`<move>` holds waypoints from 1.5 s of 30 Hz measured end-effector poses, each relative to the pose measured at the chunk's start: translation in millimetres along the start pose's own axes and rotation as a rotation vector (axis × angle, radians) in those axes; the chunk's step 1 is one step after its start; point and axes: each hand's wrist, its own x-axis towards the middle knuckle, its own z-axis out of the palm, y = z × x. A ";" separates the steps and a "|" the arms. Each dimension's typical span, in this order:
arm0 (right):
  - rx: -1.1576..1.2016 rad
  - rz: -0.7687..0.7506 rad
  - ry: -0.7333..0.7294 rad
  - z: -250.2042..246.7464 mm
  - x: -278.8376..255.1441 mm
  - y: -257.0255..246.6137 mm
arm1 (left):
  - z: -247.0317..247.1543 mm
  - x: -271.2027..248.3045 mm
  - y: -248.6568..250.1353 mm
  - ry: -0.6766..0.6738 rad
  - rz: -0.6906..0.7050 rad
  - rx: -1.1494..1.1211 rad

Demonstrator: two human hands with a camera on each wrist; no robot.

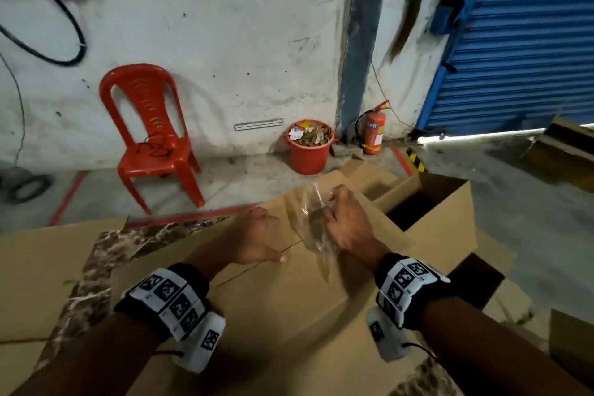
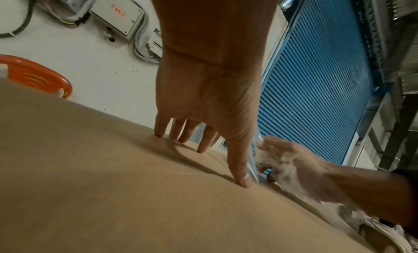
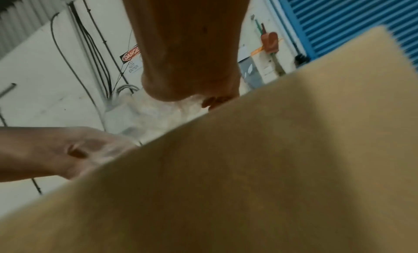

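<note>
A closed brown cardboard box (image 1: 273, 286) lies in front of me, its flap seam running across the top. My left hand (image 1: 260, 235) presses down on the box top with straight spread fingers (image 2: 242, 167). My right hand (image 1: 344, 222) grips a crumpled strip of clear plastic tape (image 1: 313, 228) just right of the left hand, above the box (image 2: 113, 185). In the right wrist view the clear plastic (image 3: 147, 113) shows beyond the box edge (image 3: 248, 167); the right fingers are mostly hidden.
An open cardboard box (image 1: 430, 202) stands at the right. Flat cardboard sheets (image 1: 41, 254) lie left. A red plastic chair (image 1: 151, 135), a red bucket of rubbish (image 1: 309, 148) and a fire extinguisher (image 1: 373, 132) stand by the wall. A blue roller shutter (image 1: 520, 35) is far right.
</note>
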 end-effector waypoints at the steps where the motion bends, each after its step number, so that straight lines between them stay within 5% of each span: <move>1: -0.037 0.010 -0.081 2.9 2.0 -3.8 | 0.1 0.1 2.6 -0.004 0.009 0.023; 7: -0.325 -0.112 -0.321 17.6 -2.2 -12.8 | 6.0 3.8 7.2 0.027 -0.034 -0.055; 11: -0.236 -0.204 -0.202 18.1 2.8 -1.6 | 4.0 1.1 17.6 -0.051 -0.112 0.097; 16: 0.056 0.125 0.091 -25.3 17.4 33.4 | -4.5 2.8 23.7 -0.110 -0.134 0.117; 22: 0.067 0.421 0.255 -70.8 20.6 84.9 | -12.2 24.1 44.2 -0.281 -0.188 0.187; 34: -0.296 0.133 -0.010 -60.5 15.3 94.3 | 1.8 65.6 103.9 -0.303 -0.133 0.196; 38: -0.021 0.099 -0.265 -66.5 22.7 112.8 | 3.8 63.0 111.1 -0.313 -0.126 0.259; 42: 0.623 0.437 -0.458 -74.2 16.4 102.0 | 5.7 61.9 113.7 -0.306 -0.143 0.266; 45: 0.733 0.504 -0.509 -77.1 17.6 99.6 | 4.9 63.8 112.5 -0.314 -0.156 0.256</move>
